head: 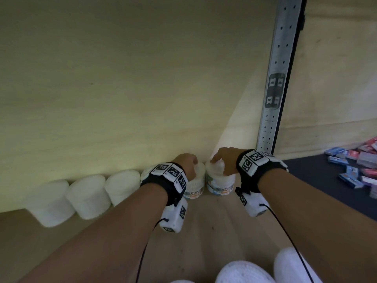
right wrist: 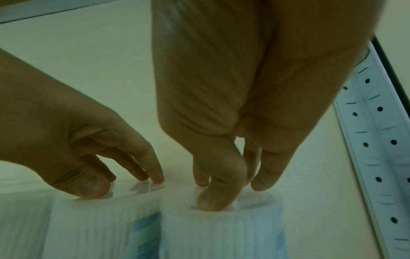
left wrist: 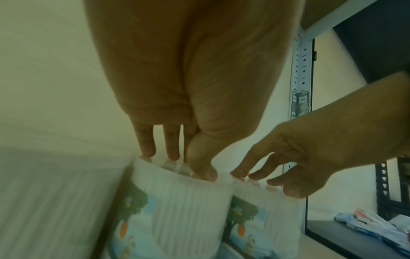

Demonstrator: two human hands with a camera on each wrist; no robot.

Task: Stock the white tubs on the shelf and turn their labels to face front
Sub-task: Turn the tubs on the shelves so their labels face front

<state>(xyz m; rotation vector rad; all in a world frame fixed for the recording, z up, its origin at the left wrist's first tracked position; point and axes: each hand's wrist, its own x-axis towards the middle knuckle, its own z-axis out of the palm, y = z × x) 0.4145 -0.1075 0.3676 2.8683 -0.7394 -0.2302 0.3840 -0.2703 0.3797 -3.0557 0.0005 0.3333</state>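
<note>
Several white tubs stand in a row against the back wall of the wooden shelf [head: 214, 225]. My left hand [head: 193, 166] grips the lid of one tub [head: 194, 187] from above, thumb at the near rim [left wrist: 204, 175]. My right hand [head: 221, 163] grips the lid of the last tub on the right [head: 220, 185] the same way. Both tubs touch side by side. Their "COTTON BUDS" labels face front in the head view; the left wrist view shows picture labels on the left-hand tub [left wrist: 188, 210] and the right-hand tub [left wrist: 272, 219]. In the right wrist view my right hand [right wrist: 235, 192] sits on its tub [right wrist: 221, 233].
Three blurred plain white tubs [head: 87, 196] stand to the left; a further one hides behind my left wrist. A perforated metal upright [head: 273, 88] rises just right of the tubs. Beyond it, small boxes [head: 355, 168] lie on a dark shelf. White rounded things [head: 244, 270] show at the bottom edge.
</note>
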